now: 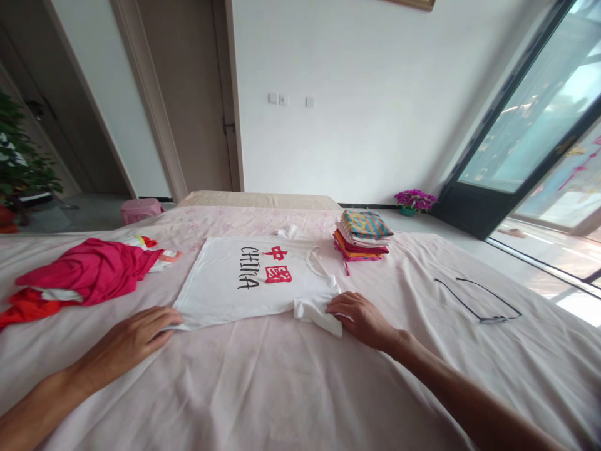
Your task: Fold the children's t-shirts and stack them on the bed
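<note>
A white T-shirt (225,275) with red characters and the black word CHINA lies spread flat on the bed, its neck toward the right. My left hand (141,332) is at the near corner of its hem, fingers pressed together on the cloth. At the near sleeve, my right hand (359,318) has its fingers closed on the fabric by the shoulder. The fingertips of both hands are partly hidden. Beyond my right hand stands a stack of folded clothes (364,238), a blue and yellow checked piece on top.
A heap of crumpled pink and red clothes (98,269) lies to the left. Eyeglasses (488,318) rest on the pink bed sheet (263,388) at the right. Beyond the bed are a pink stool (141,208), purple flowers (416,200) and a leafy plant (23,156).
</note>
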Motion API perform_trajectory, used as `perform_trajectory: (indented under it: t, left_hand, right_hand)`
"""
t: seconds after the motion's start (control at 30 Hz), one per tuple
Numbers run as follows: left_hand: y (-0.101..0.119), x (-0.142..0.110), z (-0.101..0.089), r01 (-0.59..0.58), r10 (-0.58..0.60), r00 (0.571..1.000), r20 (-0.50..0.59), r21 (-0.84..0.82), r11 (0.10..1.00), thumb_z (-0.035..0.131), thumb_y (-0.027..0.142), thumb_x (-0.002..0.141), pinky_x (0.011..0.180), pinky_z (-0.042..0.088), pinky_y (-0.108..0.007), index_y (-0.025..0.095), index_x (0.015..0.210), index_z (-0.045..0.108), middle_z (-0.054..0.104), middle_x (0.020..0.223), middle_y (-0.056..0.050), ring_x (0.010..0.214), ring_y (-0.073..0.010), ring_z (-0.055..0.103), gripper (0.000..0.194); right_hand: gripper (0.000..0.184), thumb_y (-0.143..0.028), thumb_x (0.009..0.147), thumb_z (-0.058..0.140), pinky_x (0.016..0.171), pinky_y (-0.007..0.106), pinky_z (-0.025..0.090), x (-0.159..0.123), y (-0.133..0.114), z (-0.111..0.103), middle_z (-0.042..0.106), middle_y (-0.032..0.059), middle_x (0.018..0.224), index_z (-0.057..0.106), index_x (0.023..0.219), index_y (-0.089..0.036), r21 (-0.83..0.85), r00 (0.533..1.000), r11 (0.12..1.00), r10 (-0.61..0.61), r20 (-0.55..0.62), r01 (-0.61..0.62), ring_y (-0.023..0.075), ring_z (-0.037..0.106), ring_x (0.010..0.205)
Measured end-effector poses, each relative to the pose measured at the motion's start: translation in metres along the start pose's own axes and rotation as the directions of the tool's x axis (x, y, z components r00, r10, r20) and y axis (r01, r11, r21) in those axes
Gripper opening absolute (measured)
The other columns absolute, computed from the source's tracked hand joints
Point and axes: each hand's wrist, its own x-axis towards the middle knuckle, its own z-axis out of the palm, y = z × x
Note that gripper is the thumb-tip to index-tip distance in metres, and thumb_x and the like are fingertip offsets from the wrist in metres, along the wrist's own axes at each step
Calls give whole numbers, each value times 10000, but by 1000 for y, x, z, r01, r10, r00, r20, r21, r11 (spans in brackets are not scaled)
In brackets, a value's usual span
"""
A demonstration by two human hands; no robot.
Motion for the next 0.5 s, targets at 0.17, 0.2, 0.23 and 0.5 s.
perform_trajectory:
  t: [0.17, 0.2, 0.23, 0.5]
  left_hand:
    - [-11, 5, 4, 49, -53, 996, -74, -57, 997, 460, 428, 921, 1022, 470, -285, 281, 1053, 637, 709, 1171, -6, 1134, -187, 638, 266]
    - [-14, 3, 3, 59, -64, 995, -71, -68, 996, 451, 428, 930, 1021, 472, -287, 289, 1068, 622, 709, 1175, 5, 1134, -179, 638, 260]
    - [-16, 2, 1, 61, -66, 996, -67, -70, 996, 446, 423, 935, 1023, 471, -295, 296, 1066, 610, 709, 1175, 16, 1135, -174, 636, 246]
    - [-25, 6, 6, 17, -17, 1000, 4, 3, 1000, 526, 361, 871, 1032, 478, -357, 342, 1039, 631, 665, 1288, 35, 1181, -193, 615, 199]
  right_hand:
    - [331, -349, 1009, 412, 928, 361, 476, 11, -3, -4, 733, 75, 1012, 720, 995, -228, 96, 1000, 995, 19, -24, -16, 201, 657, 958]
    - [333, -336, 1011, 401, 913, 352, 483, 9, -4, -7, 733, 71, 981, 715, 997, -224, 114, 1000, 993, 29, -5, -28, 196, 660, 930]
    - [318, -309, 1003, 404, 908, 346, 487, 6, -5, -10, 731, 69, 980, 710, 1018, -223, 121, 999, 992, 34, 17, -36, 194, 660, 927]
    - [351, -161, 919, 444, 1015, 372, 445, 4, -5, -1, 677, 59, 1228, 689, 1148, -263, 73, 995, 995, -75, 62, 71, 203, 598, 1138]
